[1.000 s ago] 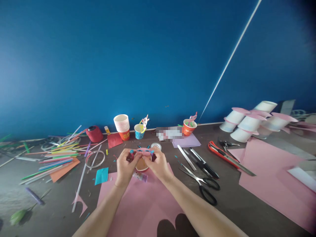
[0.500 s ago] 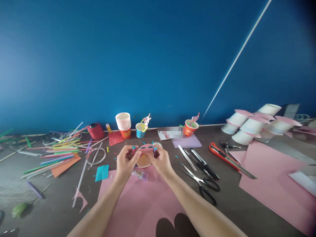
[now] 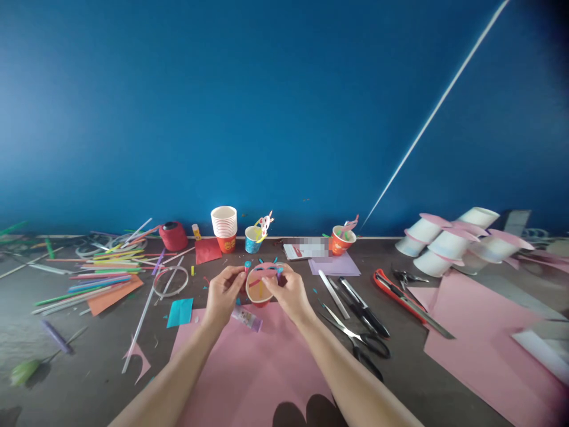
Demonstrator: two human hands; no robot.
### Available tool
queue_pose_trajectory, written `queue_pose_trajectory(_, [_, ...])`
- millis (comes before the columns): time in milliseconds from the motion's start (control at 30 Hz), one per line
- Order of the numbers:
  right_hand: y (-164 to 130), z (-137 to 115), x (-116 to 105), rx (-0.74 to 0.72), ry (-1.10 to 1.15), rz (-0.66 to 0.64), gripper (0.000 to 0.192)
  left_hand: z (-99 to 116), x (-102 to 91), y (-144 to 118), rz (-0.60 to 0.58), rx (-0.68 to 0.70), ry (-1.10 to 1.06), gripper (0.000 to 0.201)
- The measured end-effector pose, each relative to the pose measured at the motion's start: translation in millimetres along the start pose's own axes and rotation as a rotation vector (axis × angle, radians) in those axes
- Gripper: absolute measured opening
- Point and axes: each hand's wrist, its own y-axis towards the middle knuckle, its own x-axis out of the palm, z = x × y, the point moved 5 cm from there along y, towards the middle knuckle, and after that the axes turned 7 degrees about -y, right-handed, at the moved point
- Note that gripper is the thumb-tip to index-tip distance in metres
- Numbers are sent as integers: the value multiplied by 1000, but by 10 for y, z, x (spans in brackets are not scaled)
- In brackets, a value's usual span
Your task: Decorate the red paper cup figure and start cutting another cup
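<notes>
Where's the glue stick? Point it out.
The glue stick lies on the pink paper, just below the left hand and the cup.

Your hands hold a paper cup, matt inside, with a pink paper strip across its rim. Beneath lies a smooth, matt pink paper sheet on the dull dark bench. The scissors show glossy metal blades and black plastic handles.

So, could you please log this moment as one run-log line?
left hand: holds cup | right hand: holds cup, at pink strip | below: pink paper | scissors right
</notes>
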Motion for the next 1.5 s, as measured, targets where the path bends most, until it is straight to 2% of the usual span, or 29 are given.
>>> queue_pose_trajectory(267, [-9, 5, 28, 24, 4, -24, 18, -111, -57, 47, 48, -60, -78, 31])
queue_pose_trajectory(333, [-10, 52, 34, 52, 22, -20, 19, -115, -51, 53, 12, -93, -108, 33])
queue_pose_trajectory(467, [0, 110, 29, 100, 129, -21, 14, -144, -10, 45, -146, -255, -190, 40])
queue_pose_trajectory(533, [-1, 113, 20, 139, 203, -27, 11, -149, -17, 43, -167, -290, -202, 38])
queue_pose_trajectory(700, [-37, 102, 42, 252, 372, -80, 20, -172, -75, 57, -100, -263, -227, 32])
queue_pose_trajectory(800, [-45, 142, 73, 250, 381, -98, 25, -167, -93, 51, -114, -251, -231, 31])
queue_pose_trajectory(867, [-33, 194, 90, 210, 342, -94, 26, -134, -84, 38, -180, -245, -238, 36])
queue_pose_trajectory(1033, [18, 331, 131, 82, 287, -81, 23, -44, -10, -12, -404, -255, -211, 76])
queue_pose_trajectory(1167, [30, 359, 139, 57, 293, -92, 18, -15, 51, -21, -481, -255, -77, 85])
queue_pose_trajectory(1267, [31, 336, 124, 50, 299, -107, 14, 49, 118, -29, -538, -188, -6, 87])
queue_pose_trajectory(1367, [37, 326, 114, 41, 310, -118, 11, 89, 137, -34, -514, -130, 57, 87])
queue_pose_trajectory(1500, [50, 360, 123, 34, 326, -125, 10, 45, 118, -43, -464, -131, 118, 83])
